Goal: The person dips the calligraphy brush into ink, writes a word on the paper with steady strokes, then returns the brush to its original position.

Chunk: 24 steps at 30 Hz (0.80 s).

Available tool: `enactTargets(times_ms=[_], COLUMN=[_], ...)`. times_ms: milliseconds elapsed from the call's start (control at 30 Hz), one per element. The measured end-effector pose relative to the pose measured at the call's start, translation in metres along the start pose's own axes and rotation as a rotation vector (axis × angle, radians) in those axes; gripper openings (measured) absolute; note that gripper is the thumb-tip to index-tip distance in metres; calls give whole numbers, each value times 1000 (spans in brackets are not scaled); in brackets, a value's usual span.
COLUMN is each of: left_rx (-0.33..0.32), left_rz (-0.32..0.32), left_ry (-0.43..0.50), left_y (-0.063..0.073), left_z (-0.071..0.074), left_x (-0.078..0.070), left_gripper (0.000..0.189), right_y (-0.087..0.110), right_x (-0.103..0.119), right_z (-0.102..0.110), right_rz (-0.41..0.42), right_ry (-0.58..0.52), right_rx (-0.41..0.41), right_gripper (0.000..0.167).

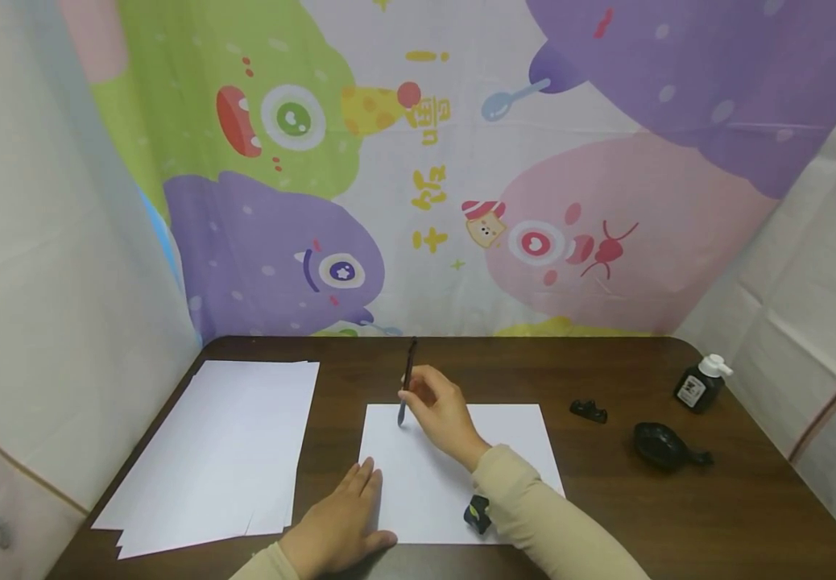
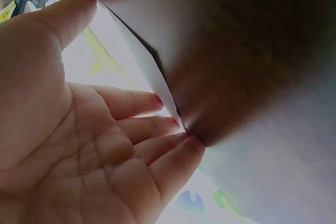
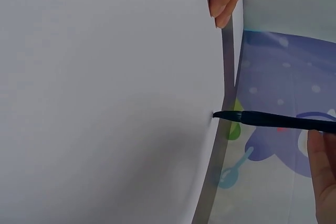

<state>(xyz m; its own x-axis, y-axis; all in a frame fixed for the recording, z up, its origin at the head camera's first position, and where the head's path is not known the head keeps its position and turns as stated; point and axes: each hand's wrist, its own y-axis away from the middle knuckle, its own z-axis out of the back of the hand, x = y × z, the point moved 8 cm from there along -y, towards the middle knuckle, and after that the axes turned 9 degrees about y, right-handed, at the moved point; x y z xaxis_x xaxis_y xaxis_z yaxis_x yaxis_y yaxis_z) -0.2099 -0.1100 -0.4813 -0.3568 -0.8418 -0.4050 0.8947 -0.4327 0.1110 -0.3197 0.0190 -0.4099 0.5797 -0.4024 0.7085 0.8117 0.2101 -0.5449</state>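
A writing brush (image 1: 407, 374) is pinched between the thumb and fingers of my right hand (image 1: 441, 407), its handle standing nearly upright. In the right wrist view the dark tip of the brush (image 3: 262, 119) is right at the surface of a white sheet of paper (image 1: 512, 451), near its upper left part. My left hand (image 1: 341, 515) rests with extended fingers over the left edge of that sheet; the left wrist view shows its fingertips (image 2: 181, 153) at the paper edge. A small dark object with a green mark (image 1: 477, 514) sits on the sheet's lower part, partly behind my right sleeve.
On the left of the brown table (image 1: 606, 515) lies a stack of white paper (image 1: 222, 451). To the right are a small black brush rest (image 1: 588, 411), a black dish with a handle (image 1: 659, 445) and a dark bottle with a white cap (image 1: 701, 385). A cartoon-print curtain (image 1: 432, 298) hangs behind.
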Motion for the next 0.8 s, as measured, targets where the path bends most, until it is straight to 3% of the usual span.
enactTargets(times_ms=[333, 800], left_rx=[1, -6], left_rz=[2, 0], left_ry=[-1, 4], left_y=[0, 1], left_z=[0, 1], left_x=[-1, -2], left_gripper=[91, 90], right_y=[6, 10], right_x=[1, 3], right_z=[-2, -6], right_rz=[23, -9], right_ry=[39, 28], right_rx=[36, 92], right_gripper=[16, 19])
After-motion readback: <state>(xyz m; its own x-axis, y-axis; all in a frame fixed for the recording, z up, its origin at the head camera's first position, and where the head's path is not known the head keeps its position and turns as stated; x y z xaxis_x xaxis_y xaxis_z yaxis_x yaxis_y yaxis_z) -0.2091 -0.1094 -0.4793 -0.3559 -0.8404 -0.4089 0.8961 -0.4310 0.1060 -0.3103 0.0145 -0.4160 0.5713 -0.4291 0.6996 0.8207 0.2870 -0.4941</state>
